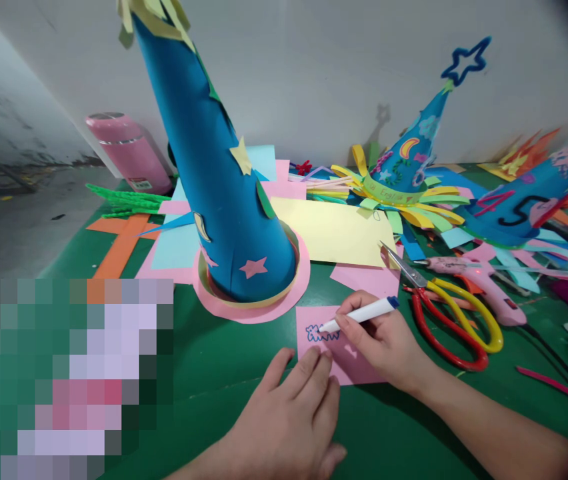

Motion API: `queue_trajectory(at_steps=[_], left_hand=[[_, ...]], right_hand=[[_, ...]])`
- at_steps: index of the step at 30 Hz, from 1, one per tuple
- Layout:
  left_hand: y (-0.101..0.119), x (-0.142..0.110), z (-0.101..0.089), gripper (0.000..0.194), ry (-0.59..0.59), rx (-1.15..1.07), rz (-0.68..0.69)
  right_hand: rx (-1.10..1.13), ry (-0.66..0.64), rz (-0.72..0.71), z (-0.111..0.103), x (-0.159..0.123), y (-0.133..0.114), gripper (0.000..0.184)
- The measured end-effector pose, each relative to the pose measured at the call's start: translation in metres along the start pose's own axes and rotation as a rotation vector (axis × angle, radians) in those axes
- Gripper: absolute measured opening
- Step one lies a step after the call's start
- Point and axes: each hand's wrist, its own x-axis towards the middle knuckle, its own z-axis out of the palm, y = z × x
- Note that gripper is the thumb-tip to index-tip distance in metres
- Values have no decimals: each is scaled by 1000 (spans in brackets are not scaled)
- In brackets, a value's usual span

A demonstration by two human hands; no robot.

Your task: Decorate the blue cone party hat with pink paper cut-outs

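Note:
My right hand (381,340) grips a white marker with a blue cap (364,313), its tip on a small pink paper (344,347) that bears a blue scribbled outline. My left hand (294,413) lies flat with fingers stretched out, pressing the lower left edge of that pink paper on the green table (214,373). Just behind the paper stands a tall blue paper cone hat (219,167) with a pink brim and stuck-on stars.
Red and yellow scissors (444,313) and a pink glue gun (484,280) lie to the right. A yellow sheet (334,230), more decorated cone hats (409,160), paper scraps and a pink bottle (129,150) crowd the back. A blurred patch covers the lower left.

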Motion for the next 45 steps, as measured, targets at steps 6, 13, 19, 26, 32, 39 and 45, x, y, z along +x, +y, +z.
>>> queue_trajectory(at_steps=[6, 13, 19, 26, 32, 39, 45], left_hand=[[1, 1, 0, 47, 3, 0, 4], [-1, 2, -3, 47, -16, -2, 1], [-2, 1, 1, 48, -19, -11, 3], [-1, 0, 1, 48, -33, -21, -5], [-1, 0, 0, 47, -21, -8, 3], [-1, 1, -1, 47, -17, -8, 7], [-2, 1, 1, 49, -40, -22, -8]], right_hand=[[22, 14, -18, -1, 2, -1, 8], [11, 4, -12, 0, 1, -1, 10], [-14, -2, 13, 1, 0, 0, 11], [-32, -6, 15, 1, 0, 0, 13], [-8, 8, -2, 1, 0, 1, 11], [-50, 2, 21, 0, -1, 0, 13], [-35, 4, 17, 1, -1, 0, 12]])
